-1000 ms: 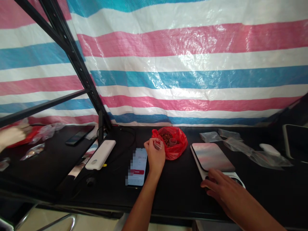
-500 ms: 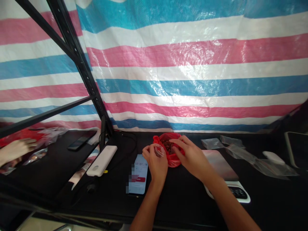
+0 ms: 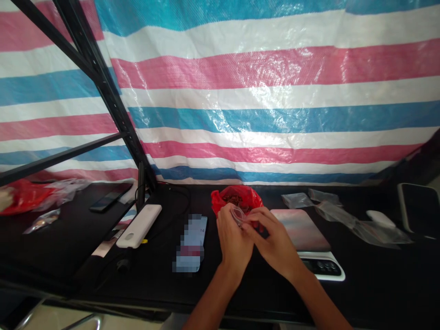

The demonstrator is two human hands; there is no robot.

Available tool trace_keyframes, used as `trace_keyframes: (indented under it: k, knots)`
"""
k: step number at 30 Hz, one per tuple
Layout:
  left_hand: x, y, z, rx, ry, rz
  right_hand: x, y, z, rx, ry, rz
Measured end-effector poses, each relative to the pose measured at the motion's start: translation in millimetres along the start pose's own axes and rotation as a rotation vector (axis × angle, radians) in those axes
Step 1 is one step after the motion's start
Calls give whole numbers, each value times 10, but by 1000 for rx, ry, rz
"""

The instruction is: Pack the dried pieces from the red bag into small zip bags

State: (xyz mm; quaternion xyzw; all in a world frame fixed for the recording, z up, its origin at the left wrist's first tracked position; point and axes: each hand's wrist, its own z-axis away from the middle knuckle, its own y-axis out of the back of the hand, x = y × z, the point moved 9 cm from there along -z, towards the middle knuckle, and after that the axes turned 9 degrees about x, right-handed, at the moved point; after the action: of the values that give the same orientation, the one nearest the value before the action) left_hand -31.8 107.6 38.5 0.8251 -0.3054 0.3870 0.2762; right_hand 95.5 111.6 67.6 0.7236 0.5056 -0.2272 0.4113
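Note:
My left hand (image 3: 235, 240) is closed round a small clear plastic bag (image 3: 238, 213), whose mouth faces up. At the right rim of that mouth are the pinched fingers of my right hand (image 3: 273, 240); what they hold is too small to make out. Just behind both hands an open red plastic bag (image 3: 255, 195) stands on the black table, with small brown pieces (image 3: 233, 199) inside. My hands partly hide its front.
A kitchen scale (image 3: 302, 229) lies right of my hands, with several clear bags (image 3: 335, 213) and a phone (image 3: 419, 208) beyond. On the left are a phone (image 3: 190, 247) and a white power bank (image 3: 139, 225). Another person's hand (image 3: 5, 199) is at the far left.
My right hand has come out of the red bag, toward me, to the mouth of the clear bag. My left hand has moved right and nearer. The view has shifted slightly.

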Motion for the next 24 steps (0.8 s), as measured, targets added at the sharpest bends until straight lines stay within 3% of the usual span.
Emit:
trace_keyframes:
  k: [6,11,16,19,24]
  knots:
    - [306,-304,278,-453,-112,300,494,661,-46,327,-283,-200]
    - [337,-223,292,-485,-305,197,914,1169,-13,358,-406,-142]
    - [324,-209,232,-506,-382,110,1097,1397,73,269,-301,293]
    - [353,-325,331,-652,-423,55,1047,1496,97,344,-169,547]
    - [333,-499,521,-813,-479,-58,984,1677,143,546,-137,580]
